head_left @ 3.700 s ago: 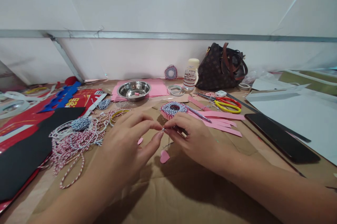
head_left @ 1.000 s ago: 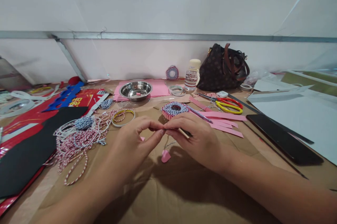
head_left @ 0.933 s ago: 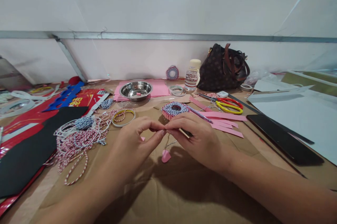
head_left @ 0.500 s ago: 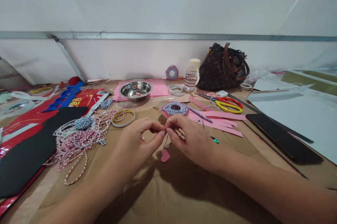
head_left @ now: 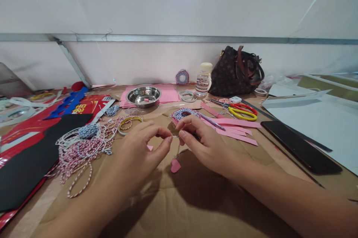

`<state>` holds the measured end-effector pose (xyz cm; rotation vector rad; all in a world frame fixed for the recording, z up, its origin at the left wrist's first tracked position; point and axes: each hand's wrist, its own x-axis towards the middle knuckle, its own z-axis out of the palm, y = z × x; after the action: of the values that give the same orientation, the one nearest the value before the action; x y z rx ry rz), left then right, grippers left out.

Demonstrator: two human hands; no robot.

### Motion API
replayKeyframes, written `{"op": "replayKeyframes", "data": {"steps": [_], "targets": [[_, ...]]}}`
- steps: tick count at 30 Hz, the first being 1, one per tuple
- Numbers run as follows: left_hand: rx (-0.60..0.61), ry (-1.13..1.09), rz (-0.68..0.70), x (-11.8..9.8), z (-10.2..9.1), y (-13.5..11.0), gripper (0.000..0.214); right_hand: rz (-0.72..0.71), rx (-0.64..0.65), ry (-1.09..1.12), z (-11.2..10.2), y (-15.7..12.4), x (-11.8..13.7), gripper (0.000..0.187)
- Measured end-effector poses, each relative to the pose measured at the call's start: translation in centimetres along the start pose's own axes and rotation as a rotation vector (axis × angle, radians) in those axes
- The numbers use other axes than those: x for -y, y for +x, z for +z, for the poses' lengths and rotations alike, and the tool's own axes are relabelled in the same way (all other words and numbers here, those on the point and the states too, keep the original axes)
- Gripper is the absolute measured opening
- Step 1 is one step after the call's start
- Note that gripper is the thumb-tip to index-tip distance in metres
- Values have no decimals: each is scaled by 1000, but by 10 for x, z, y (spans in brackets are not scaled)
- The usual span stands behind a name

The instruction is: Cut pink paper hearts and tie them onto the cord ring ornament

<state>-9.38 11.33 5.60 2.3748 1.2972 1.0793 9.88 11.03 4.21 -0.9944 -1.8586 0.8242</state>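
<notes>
Hands close together over brown cardboard: L hand curled, thumb & index almost meeting; R hand curled too, fingertips at a thin thread, can't tell if either grips it. Pink paper heart lies on cardboard just below; twine-wrapped pink paper disc just past R hand, w/ pen beside it.

Around the work, a stainless steel bowl sits on pink paper at eleven o'clock, a plastic bottle and a brown patterned handbag stand at one, red-and-yellow-handled scissors lie at two, a black phone at three, and a black card sheet at nine.
</notes>
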Motion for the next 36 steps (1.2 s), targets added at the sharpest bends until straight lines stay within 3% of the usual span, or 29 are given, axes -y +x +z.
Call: {"op": "replayKeyframes", "data": {"steps": [5,13,16,22,26,31,36], "targets": [[-11,33,3,2,-2,0,11,-114,-33,-126,1,0,2,11],[10,12,23,2,0,0,12,-154,-58,-225,3,2,-5,11],[19,-16,3,0,-1,0,13,-138,-54,-216,3,2,-4,6],[40,-27,-12,-1,-3,-2,13,-12,-33,-141,-3,3,3,18],[53,-14,19,-1,-2,-3,11,47,-21,-129,-4,2,3,12],[6,25,0,1,-2,-1,10,17,-19,-54,-2,1,2,12],[-11,58,14,4,-3,1,10,-45,-22,-195,-1,2,2,17]]}}
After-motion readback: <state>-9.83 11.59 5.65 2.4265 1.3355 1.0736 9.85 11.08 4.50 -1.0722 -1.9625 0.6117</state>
